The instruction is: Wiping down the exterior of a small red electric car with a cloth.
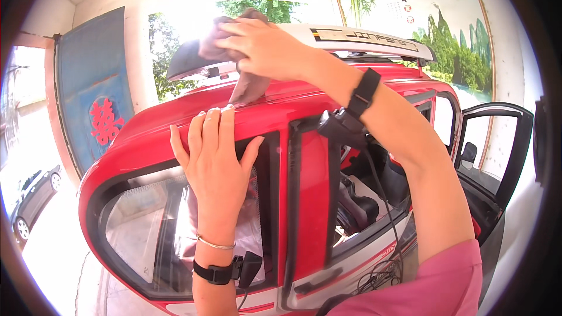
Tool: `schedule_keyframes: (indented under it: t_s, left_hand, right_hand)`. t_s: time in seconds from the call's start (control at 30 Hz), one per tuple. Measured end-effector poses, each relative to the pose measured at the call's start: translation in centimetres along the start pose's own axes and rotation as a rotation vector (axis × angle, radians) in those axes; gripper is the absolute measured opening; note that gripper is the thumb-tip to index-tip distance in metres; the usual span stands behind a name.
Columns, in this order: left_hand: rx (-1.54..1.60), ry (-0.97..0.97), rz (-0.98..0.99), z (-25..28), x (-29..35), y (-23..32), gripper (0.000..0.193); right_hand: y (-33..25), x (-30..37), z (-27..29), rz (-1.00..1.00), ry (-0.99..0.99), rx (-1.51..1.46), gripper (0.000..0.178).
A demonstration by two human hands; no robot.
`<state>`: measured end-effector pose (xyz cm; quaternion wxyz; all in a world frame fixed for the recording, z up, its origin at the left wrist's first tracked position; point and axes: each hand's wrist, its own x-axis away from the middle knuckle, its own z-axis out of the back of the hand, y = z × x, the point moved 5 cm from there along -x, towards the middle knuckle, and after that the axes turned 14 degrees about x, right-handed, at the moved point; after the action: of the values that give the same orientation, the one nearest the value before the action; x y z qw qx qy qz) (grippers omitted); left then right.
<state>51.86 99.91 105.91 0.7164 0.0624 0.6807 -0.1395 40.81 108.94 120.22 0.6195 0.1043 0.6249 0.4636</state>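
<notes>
My left hand [216, 158] lies with spread fingers against the upper side of a small red vehicle [310, 199], its fingertips on the roof edge above the dark-framed window [146, 231]. Higher up, my right hand [269, 50] is closed on a greyish-brown cloth [250, 88]. Part of the cloth bunches over the dark end of the silver roof bar [374, 42], and a loose corner hangs down to the red roof. The fingers and cloth at the bar's end look partly washed out by glare. Each wrist wears a black strap with a small device.
An open vehicle door [489, 152] stands out at the right. A thin black cable [383, 193] drops from my right wrist device past the side window to a coil. Behind are a blue door [93, 82] and a mural [462, 41]. A dark car [35, 202] is outside at left.
</notes>
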Motion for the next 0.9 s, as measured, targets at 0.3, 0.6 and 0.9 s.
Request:
schedule_keyframes:
  t_s: [0.3, 0.6, 0.9]
  left_hand:
    - [-0.014, -0.021, 0.017, -0.2, -0.1, 0.6, 0.056]
    - [-0.069, -0.019, -0.006, -0.6, -0.2, 1.4, 0.056]
    - [-0.137, -0.056, 0.02, -0.4, 0.0, 1.6, 0.053]
  right_hand:
    - [12.5, 12.0, 1.5, -0.305, -0.202, 0.108, 0.056]
    - [13.8, 14.5, 2.5, -0.363, -0.321, 0.137, 0.057]
    - [8.2, 10.9, 1.3, -0.085, -0.091, 0.029, 0.06]
